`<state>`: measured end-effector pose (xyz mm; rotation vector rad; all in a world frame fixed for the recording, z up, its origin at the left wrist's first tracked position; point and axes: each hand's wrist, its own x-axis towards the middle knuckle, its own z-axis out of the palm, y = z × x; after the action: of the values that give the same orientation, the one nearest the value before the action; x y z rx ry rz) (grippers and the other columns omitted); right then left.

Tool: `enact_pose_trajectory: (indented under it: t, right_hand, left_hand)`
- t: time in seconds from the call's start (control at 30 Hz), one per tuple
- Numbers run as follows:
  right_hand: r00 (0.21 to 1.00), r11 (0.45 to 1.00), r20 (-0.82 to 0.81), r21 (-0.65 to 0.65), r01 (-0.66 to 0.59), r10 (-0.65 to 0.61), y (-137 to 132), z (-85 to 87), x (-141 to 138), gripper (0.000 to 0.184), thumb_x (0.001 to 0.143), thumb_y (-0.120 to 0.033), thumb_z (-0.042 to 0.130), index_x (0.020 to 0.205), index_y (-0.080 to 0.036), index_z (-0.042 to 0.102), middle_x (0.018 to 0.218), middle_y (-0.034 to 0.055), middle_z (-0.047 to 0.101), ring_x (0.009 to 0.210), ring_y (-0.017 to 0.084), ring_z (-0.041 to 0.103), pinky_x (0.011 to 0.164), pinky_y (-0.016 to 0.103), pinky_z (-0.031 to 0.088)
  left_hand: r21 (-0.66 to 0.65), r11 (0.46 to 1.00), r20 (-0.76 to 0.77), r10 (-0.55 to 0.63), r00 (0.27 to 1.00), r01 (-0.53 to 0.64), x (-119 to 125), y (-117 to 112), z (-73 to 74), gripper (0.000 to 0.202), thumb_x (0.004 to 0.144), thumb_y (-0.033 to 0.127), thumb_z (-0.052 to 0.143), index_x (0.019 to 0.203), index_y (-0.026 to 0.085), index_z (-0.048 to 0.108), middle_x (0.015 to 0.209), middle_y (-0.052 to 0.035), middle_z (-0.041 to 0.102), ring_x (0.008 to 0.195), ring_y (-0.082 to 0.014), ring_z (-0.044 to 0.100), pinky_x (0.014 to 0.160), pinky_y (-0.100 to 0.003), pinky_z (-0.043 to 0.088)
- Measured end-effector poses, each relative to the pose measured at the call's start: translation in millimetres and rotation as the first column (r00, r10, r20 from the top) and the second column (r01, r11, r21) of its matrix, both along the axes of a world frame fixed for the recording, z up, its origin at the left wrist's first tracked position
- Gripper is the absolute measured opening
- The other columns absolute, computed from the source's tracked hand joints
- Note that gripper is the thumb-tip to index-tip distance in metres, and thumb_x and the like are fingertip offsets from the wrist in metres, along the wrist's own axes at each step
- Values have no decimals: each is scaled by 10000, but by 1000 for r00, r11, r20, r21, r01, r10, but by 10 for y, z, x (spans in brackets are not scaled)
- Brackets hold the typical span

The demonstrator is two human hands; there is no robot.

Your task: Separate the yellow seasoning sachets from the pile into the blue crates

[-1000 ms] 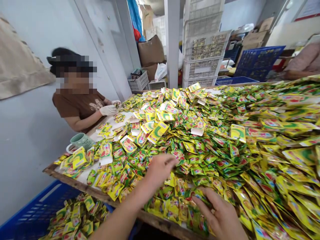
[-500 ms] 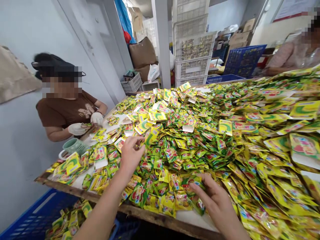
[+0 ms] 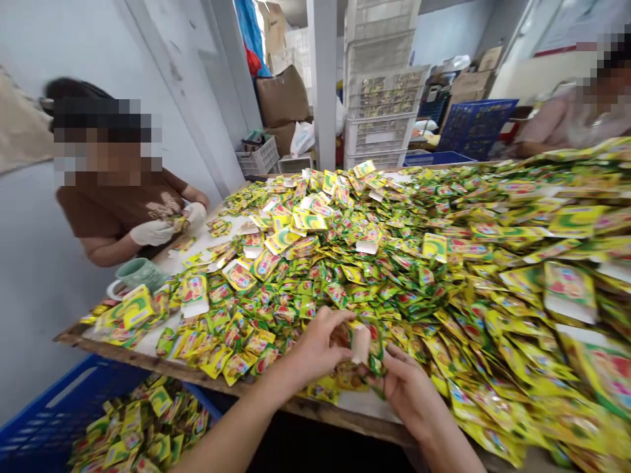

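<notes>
My left hand [image 3: 320, 345] is closed around a small printed carton [image 3: 361, 344], whose pale open end faces me. Right beside it, my right hand [image 3: 407, 387] pinches a green candy-like sachet [image 3: 377, 351] against the carton's side. The two hands almost meet over the front edge of the table. Whether the sachet is partly inside the carton, I cannot tell. Beneath and beyond my hands spreads a heap of green and yellow sachets [image 3: 315, 289]. Flat yellow cartons [image 3: 308, 222] lie on top of the heap.
A blue crate [image 3: 44, 420] full of filled cartons stands below the table's left edge. On the left corner sits a green mug [image 3: 140, 274]. A gloved co-worker [image 3: 113, 203] handles packets there; another person [image 3: 566, 121] is at the far right. White crates [image 3: 379, 131] are stacked behind.
My left hand has come right and toward me from the heap, bringing a carton to my right hand. My right hand stays near the front edge with a sachet. The view has shifted slightly.
</notes>
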<state>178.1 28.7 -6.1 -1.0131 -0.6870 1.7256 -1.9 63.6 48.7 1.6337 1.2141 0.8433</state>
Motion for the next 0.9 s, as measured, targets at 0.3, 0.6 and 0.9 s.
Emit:
enact_pose_trajectory:
  t: [0.3,0.6,0.9]
  right_hand:
    - [409,592,432,647,481,-804,-120,466,83,254,811,-375,654,978,-192,598,844,50,645,799,200,610,749,329,508]
    - [409,582,691,722,-373,-596,18,457,-51,186,919,-212,511,1083,-211,600,910,71,637,870,218,561,775,369,466]
    - [294,636,872,487,-599,-391,-68,536,-63,139,947,-221,449,1009,-180,567,909,76,625,889,220,578,760,341,467]
  left_hand:
    - [9,998,38,59,998,-59,183,215,-158,257,594,271,800,754,157,634,636,43,530,631,-129,472,607,-232,360]
    - [-174,974,381,200,903,-143,244,-302,-480,262,718,381,696,750,170,543,655,41,501,617,-118,462,596,-223,365]
    - [-217,976,439,125,890,-30,123,-518,-537,280,710,378,719,830,174,571,765,5,591,733,-151,534,677,-238,413]
